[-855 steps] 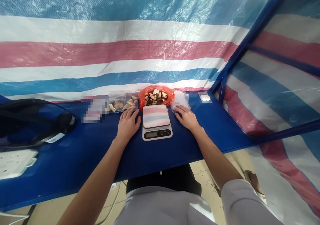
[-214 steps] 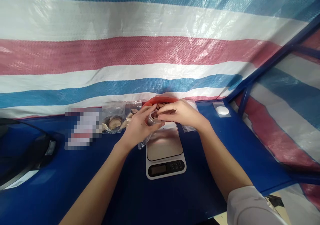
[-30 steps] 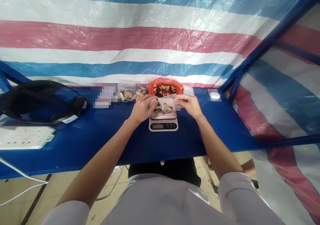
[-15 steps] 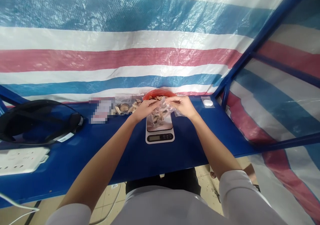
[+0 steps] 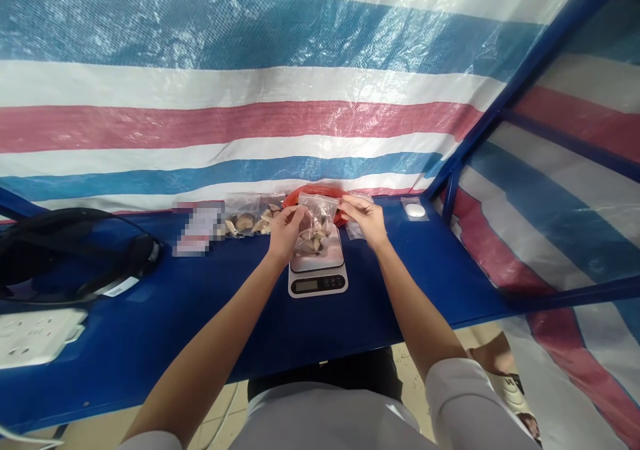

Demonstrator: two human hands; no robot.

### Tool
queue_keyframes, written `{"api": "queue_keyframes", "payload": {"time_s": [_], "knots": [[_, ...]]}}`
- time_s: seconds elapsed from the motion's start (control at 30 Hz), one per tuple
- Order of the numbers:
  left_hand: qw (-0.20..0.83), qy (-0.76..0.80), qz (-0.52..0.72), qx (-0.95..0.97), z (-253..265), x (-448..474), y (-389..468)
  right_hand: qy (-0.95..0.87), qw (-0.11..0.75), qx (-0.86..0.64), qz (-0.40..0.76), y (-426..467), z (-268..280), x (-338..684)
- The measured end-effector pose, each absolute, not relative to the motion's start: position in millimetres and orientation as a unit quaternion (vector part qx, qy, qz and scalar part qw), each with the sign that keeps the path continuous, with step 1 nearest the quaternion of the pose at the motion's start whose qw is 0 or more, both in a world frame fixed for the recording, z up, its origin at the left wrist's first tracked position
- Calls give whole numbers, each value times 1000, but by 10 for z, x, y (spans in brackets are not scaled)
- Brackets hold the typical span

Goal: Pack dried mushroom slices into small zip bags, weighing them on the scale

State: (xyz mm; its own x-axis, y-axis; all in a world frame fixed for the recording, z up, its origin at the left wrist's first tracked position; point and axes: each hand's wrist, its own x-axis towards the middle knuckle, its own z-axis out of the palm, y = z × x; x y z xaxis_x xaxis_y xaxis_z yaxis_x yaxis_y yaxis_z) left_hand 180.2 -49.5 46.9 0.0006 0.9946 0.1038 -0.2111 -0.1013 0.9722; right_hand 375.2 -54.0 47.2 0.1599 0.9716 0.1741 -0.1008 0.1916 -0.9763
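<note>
A clear zip bag [image 5: 316,227] with pale brown pieces inside, like dried mushrooms, stands upright over the kitchen scale [image 5: 318,285]. My left hand [image 5: 287,235] pinches its left edge. At the bag's upper right corner, the fingers of my right hand [image 5: 367,218] are closed on the plastic. Whether the bag's bottom rests on the weighing plate, I cannot tell. The scale's display shows no readable figures. Behind the bag lies a red plastic bag [image 5: 313,191], partly hidden by it and my hands.
Filled clear bags [image 5: 244,222] lie to the left, near a blurred-out card [image 5: 200,229]. Flat clear bags [image 5: 356,230] are by my right hand. A small white object [image 5: 415,210] sits farther right. A black headset [image 5: 145,253] and a white power strip [image 5: 37,337] occupy the table's left.
My hands have moved apart to the two sides of the bag. Its top, crumpled between my fingers before, is now spread flat and upright. The view has shifted slightly.
</note>
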Motion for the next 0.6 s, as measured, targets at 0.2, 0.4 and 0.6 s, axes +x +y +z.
{"api": "queue_keyframes", "payload": {"time_s": [0.2,0.4,0.6], "knots": [[593,411,577,383,507,1954,-661,-397,608,-468,503,-482,381,3607],[618,395,555,392,539,1911,-634,-406,608,-452,511,-451,363,3532],[575,371,588,431,440,1818,-493,-391,612,-414,549,-437,231,3497]]}}
